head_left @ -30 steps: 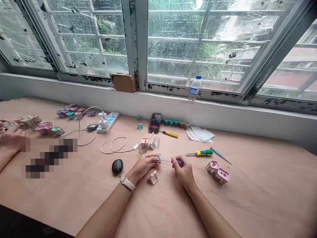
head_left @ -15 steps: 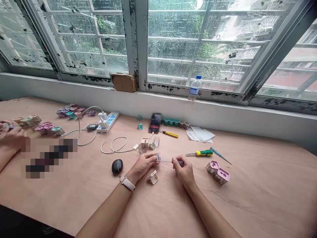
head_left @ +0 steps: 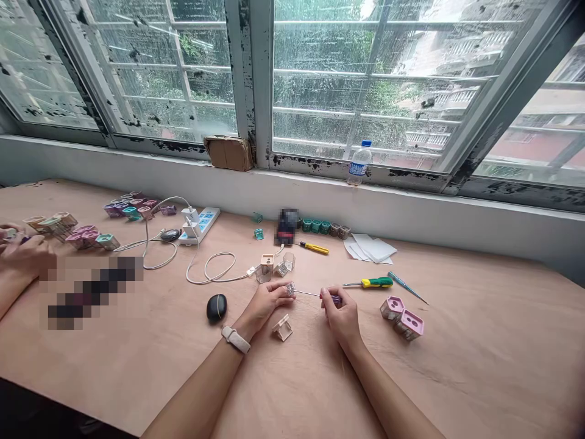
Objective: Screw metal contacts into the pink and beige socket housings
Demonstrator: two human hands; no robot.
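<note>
My left hand [head_left: 265,305] is closed on a small silvery sharpener insert [head_left: 290,289], pinched between thumb and fingertips. My right hand [head_left: 339,314] grips a screwdriver [head_left: 308,294] by its dark handle, and the shaft points left with its tip at the insert. On the table just below lies a cream plastic sharpener part [head_left: 283,328]. Beyond my left hand stand a cream two-hole pencil sharpener [head_left: 267,263] and clear plastic cases [head_left: 288,261]. Two pink two-hole pencil sharpeners [head_left: 409,324] sit to the right of my right hand.
A green-yellow screwdriver [head_left: 377,282], a blue pointed tool [head_left: 406,287] and a yellow-handled tool [head_left: 314,248] lie beyond. A black oval case [head_left: 216,308] is left of my wrist. A white cable [head_left: 212,280] runs from a power strip [head_left: 200,225]. Another person's hands [head_left: 25,256] work at far left.
My right hand and the screwdriver have moved slightly right. The insert in my left hand has turned and shifted a little.
</note>
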